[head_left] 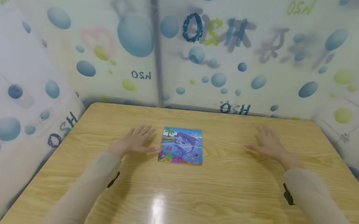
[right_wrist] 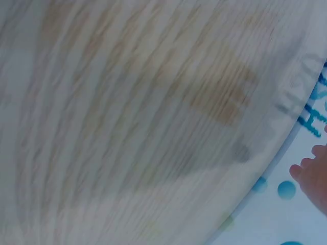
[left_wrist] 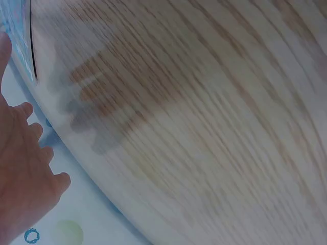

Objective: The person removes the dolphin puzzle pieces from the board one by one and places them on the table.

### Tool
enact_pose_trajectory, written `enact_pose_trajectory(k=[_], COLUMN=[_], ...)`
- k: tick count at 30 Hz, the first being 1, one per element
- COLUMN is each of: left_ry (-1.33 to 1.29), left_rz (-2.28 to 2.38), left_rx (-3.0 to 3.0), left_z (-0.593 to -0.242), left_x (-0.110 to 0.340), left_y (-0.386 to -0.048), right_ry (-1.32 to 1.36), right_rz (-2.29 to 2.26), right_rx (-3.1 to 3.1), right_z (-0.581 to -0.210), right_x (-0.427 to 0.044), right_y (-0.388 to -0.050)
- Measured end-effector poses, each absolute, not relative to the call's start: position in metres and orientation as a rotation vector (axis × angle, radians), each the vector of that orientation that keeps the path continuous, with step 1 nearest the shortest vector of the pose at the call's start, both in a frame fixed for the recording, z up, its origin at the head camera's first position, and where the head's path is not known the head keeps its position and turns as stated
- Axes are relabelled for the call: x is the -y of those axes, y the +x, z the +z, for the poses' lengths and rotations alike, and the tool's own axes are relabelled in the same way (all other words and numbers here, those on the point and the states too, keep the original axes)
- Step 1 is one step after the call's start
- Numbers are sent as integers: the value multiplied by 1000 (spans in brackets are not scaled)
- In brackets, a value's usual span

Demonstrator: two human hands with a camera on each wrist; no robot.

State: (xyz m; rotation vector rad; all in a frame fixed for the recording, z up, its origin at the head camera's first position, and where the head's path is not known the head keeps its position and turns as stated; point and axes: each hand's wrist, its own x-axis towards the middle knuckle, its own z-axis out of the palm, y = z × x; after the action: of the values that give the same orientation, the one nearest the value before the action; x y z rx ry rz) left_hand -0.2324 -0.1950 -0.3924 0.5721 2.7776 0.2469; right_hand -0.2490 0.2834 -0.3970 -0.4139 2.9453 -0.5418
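Observation:
A square picture of dolphins (head_left: 181, 145), with a palm tree and sea floor drawn on it, lies flat on the wooden table. Just left of it is my left hand (head_left: 136, 142), fingers spread and the thumb reaching toward the picture's left edge; whether it touches I cannot tell. In the left wrist view, that hand (left_wrist: 25, 163) shows at the left, holding nothing, with its shadow on the wood. My right hand (head_left: 268, 145) hovers well to the right of the picture, fingers extended. Only part of the right hand (right_wrist: 314, 176) appears in the right wrist view.
The wooden table (head_left: 222, 202) reaches back to a light curtain (head_left: 177, 68) printed with bubbles and lettering. Similar printed sheets stand on the left and right sides. A bright reflection lies on the table's front part. Dark bands sit at both wrists.

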Motion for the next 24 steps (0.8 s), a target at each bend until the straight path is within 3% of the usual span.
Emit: enact_pose_trajectory(k=[13,24], left_ry=[636,456], left_rz=[227,250], left_rx=[-2733,-2601], left_z=[-398,-387], left_x=[173,155], left_y=[-247,-256], right_ry=[-515,-632], right_rz=[-552,-565], right_rx=[-2873,-2833], right_z=[-402,-393], right_x=[-211,-155], right_y=[-266,-273])
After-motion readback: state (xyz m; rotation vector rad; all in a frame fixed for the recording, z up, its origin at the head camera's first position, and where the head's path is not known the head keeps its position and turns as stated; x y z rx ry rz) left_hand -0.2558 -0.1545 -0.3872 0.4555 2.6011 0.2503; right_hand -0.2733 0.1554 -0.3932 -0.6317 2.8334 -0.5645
